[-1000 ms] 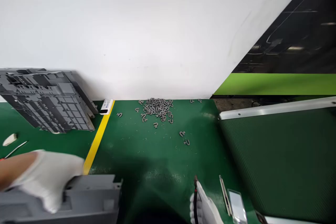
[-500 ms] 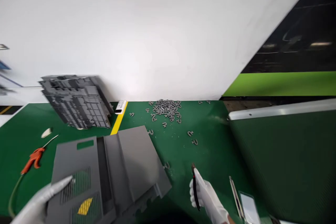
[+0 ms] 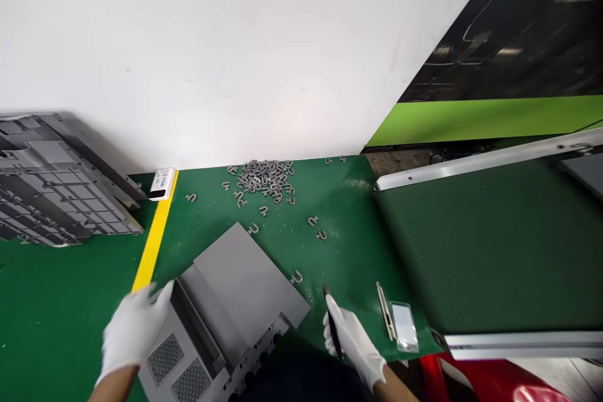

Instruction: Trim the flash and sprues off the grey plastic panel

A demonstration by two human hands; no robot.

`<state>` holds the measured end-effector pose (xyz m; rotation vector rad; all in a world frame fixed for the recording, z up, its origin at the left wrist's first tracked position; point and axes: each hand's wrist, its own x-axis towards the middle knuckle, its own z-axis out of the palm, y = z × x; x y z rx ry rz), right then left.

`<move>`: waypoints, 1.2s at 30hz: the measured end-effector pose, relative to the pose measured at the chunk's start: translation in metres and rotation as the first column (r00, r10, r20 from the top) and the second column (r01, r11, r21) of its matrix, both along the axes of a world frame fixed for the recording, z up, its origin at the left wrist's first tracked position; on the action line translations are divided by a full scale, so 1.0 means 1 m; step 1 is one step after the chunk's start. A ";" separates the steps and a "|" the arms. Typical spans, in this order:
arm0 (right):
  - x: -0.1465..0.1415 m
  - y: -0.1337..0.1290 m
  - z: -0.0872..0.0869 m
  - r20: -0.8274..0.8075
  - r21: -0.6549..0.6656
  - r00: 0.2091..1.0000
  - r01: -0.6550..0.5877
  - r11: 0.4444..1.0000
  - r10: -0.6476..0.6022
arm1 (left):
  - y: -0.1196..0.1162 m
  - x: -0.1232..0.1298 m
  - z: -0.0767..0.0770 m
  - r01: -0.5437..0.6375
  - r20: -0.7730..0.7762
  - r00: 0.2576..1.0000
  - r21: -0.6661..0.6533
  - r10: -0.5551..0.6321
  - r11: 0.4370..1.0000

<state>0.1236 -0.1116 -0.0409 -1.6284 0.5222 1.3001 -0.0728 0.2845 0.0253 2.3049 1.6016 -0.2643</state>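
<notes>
Two white-gloved hands work at the bottom of the frame, over a green work surface (image 3: 339, 251). The left hand (image 3: 134, 330) sits at lower centre-left, its fingers together and reaching over the upper edge of a grey plastic housing (image 3: 240, 282). It touches that edge, but I cannot tell whether it actually grips the part or only rests against it. The housing lies tilted across the green surface at bottom centre, with two mesh vent panels (image 3: 179, 361) toward the lower left and a notched edge toward the bottom right.

The right hand (image 3: 351, 342) is closed around a slim black tool (image 3: 333, 330), whose tip points up and away, just right of the housing and not touching it. Just beside that hand lie a thin metal strip (image 3: 385, 311) and a flat silver-and-white device (image 3: 404, 325).

Above the housing, a heap of small grey U-shaped clips (image 3: 264, 179) sits against the white wall (image 3: 211, 56), with a few strays scattered nearby. A yellow floor stripe (image 3: 153, 245) runs up to a white label box (image 3: 162, 183). A large grey moulded panel (image 3: 51, 179) fills the left edge. On the right stretches a dark green conveyor belt (image 3: 490, 245) with a silver rail (image 3: 490, 160), and something red (image 3: 480, 380) shows below it.
</notes>
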 end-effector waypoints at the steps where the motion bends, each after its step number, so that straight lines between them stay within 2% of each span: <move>1: 0.004 0.009 0.006 0.043 0.012 0.996 -0.082 0.997 0.082 | 0.007 0.032 -0.001 0.054 0.086 0.995 0.021 -0.056 0.998; 3: 0.016 0.034 0.019 0.195 -0.006 0.932 -0.311 0.950 0.306 | 0.014 0.102 -0.008 0.246 0.263 0.937 -0.029 -0.230 0.969; 4: 0.025 0.049 0.026 0.294 -0.059 0.850 -0.439 0.896 0.436 | 0.016 0.136 -0.013 0.356 0.280 0.907 -0.111 -0.315 0.928; 5: 0.034 0.066 0.032 0.384 -0.150 0.731 -0.554 0.819 0.565 | 0.017 0.168 -0.019 0.426 0.261 0.893 -0.224 -0.367 0.877; 6: 0.044 0.083 0.036 0.441 -0.251 0.592 -0.640 0.726 0.674 | 0.018 0.195 -0.025 0.455 0.202 0.890 -0.355 -0.408 0.817; 7: 0.054 0.101 0.038 0.458 -0.301 0.521 -0.671 0.678 0.720 | 0.018 0.217 -0.031 0.460 0.157 0.885 -0.448 -0.439 0.767; 8: 0.064 0.119 0.038 0.465 -0.332 0.477 -0.687 0.646 0.746 | 0.019 0.233 -0.039 0.448 0.115 0.881 -0.514 -0.458 0.732; 10: 0.081 0.151 0.033 0.463 -0.359 0.430 -0.708 0.608 0.775 | 0.021 0.251 -0.054 0.422 0.062 0.875 -0.581 -0.480 0.696; 15: 0.101 0.204 0.008 0.400 -0.334 0.372 -0.792 0.511 0.838 | 0.026 0.256 -0.087 0.411 0.045 0.877 -0.585 -0.478 0.699; 18: 0.100 0.218 -0.004 0.347 -0.281 0.373 -0.834 0.475 0.861 | 0.026 0.257 -0.095 0.380 0.025 0.891 -0.586 -0.453 0.715; 20: 0.098 0.223 -0.010 0.321 -0.249 0.381 -0.849 0.465 0.867 | 0.026 0.256 -0.093 0.351 0.034 0.908 -0.609 -0.418 0.711; 25: 0.095 0.226 -0.019 0.303 -0.200 0.404 -0.859 0.472 0.863 | 0.027 0.252 -0.075 0.291 0.171 0.954 -0.728 -0.246 0.621; 31: 0.095 0.230 -0.021 0.320 -0.214 0.393 -0.857 0.469 0.862 | 0.027 0.251 -0.072 0.257 0.176 0.966 -0.732 -0.188 0.632; 36: 0.096 0.237 -0.021 0.338 -0.254 0.336 -0.867 0.429 0.879 | 0.027 0.250 -0.077 0.257 0.190 0.966 -0.735 -0.174 0.628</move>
